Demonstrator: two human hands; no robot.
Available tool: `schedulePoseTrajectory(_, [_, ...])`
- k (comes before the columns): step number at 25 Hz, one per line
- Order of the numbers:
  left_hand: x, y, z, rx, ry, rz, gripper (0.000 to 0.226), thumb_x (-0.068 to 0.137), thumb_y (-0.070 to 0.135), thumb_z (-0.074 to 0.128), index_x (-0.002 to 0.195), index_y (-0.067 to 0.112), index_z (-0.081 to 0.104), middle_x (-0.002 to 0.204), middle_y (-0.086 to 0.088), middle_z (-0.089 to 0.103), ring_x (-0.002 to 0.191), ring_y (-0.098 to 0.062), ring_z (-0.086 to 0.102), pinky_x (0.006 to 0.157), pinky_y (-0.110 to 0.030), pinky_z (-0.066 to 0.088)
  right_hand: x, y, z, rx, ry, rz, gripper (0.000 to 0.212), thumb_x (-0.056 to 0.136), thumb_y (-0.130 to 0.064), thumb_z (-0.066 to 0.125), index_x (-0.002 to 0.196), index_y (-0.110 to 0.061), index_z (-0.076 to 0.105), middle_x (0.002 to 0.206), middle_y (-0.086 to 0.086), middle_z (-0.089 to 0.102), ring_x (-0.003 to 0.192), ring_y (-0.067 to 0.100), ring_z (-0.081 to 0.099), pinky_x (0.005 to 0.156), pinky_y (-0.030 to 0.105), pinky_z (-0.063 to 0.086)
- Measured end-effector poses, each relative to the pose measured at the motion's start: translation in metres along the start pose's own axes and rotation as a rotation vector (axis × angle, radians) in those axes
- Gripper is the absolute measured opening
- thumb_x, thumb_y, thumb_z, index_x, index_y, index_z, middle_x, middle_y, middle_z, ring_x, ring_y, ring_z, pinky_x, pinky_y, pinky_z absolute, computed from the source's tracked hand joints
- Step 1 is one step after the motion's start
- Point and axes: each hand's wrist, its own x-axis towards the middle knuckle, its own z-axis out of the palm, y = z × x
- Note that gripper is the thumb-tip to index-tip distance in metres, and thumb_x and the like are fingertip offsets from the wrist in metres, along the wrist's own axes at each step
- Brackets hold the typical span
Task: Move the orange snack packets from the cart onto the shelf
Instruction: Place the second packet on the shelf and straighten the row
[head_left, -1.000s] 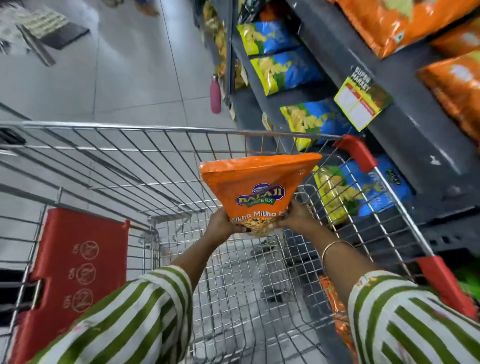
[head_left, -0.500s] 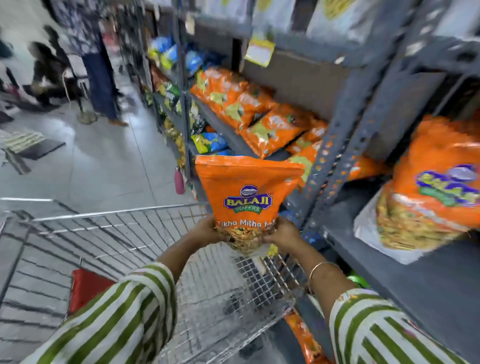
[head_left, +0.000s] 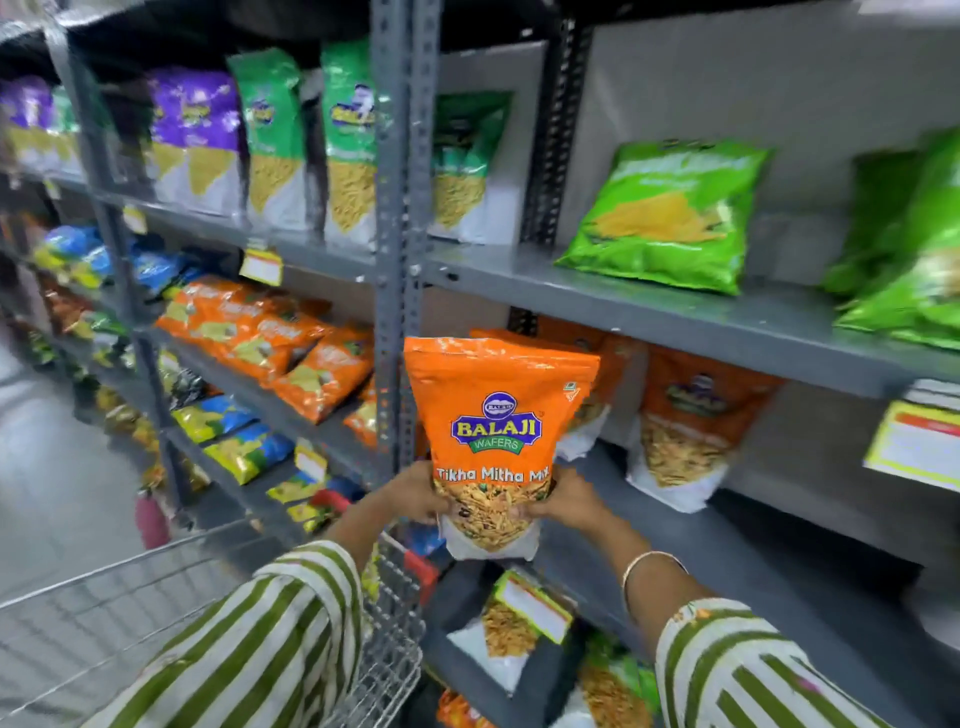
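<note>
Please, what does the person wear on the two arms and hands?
Both arms have loose cloth sleeves with wide olive-green and cream-white stripes: the left sleeve and the right sleeve. A thin gold-coloured bangle circles the right wrist. The left hand and right hand are bare, without gloves; no rings are visible.

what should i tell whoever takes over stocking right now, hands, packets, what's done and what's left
Left hand and right hand: both grip the lower end of one orange Tikha Mitha Mix packet, upright, in the air before the grey shelf.
Done: two matching orange packets stand at the back of that shelf.
Left: set the held packet beside them, then check the cart, whose inside is out of view.
</note>
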Motion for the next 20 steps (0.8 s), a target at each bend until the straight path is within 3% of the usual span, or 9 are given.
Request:
schedulePoseTrajectory(2, [0.019,0.017,0.030,-0.049,-0.066,0.032,0.058,0.080,-0.011,0.061,0.132,-0.002,0.039,0.115,-0.014,0.058,0.099,-0.019,0.051,0.076,-0.026,0.052,-0.013,0.021,-0.029,0.012,0.050,0.045,0.061,0.069,-0.012,0.080,0.124,-0.005,0.055,0.127,0.012,0.061,0.117,0.027,0.057,0.096,0.028,0.045])
schedulePoseTrajectory(4, [0.037,0.028,0.055,-0.096,-0.107,0.041,0.064,0.079,-0.012,0.061,0.136,-0.001,0.033,0.122,-0.018,0.057,0.102,-0.023,0.053,0.064,-0.018,0.056,-0.020,0.041,-0.049,0.054,0.098,0.085,0.060,0.069,-0.007,0.080,0.123,-0.002,0.055,0.128,0.016,0.061,0.118,0.029,0.057,0.101,0.035,0.045])
schedulePoseTrajectory(7, [0.065,0.040,0.085,-0.052,-0.141,-0.010,0.061,0.079,-0.005,0.065,0.133,0.002,0.038,0.133,-0.021,0.053,0.119,-0.034,0.053,0.092,-0.039,0.053,-0.024,0.068,-0.069,0.100,0.157,0.133,0.064,0.066,-0.005,0.081,0.124,-0.003,0.054,0.130,0.016,0.059,0.120,0.030,0.055,0.105,0.045,0.044])
schedulePoseTrajectory(9, [0.083,0.047,0.100,-0.041,-0.193,-0.026,0.061,0.079,-0.002,0.066,0.134,0.002,0.038,0.137,-0.020,0.050,0.124,-0.036,0.049,0.101,-0.045,0.046,-0.022,0.084,-0.079,0.123,0.181,0.145,0.069,0.064,-0.009,0.083,0.125,-0.008,0.053,0.132,0.013,0.058,0.123,0.029,0.053,0.106,0.046,0.043])
schedulePoseTrajectory(20, [0.128,0.045,0.135,0.024,-0.282,0.062,0.075,0.075,0.009,0.073,0.139,0.010,0.034,0.142,-0.013,0.046,0.131,-0.032,0.043,0.109,-0.048,0.039,-0.009,0.127,-0.094,0.259,0.180,0.186,0.080,0.068,-0.012,0.080,0.136,-0.016,0.038,0.140,0.008,0.050,0.130,0.028,0.046,0.111,0.050,0.037])
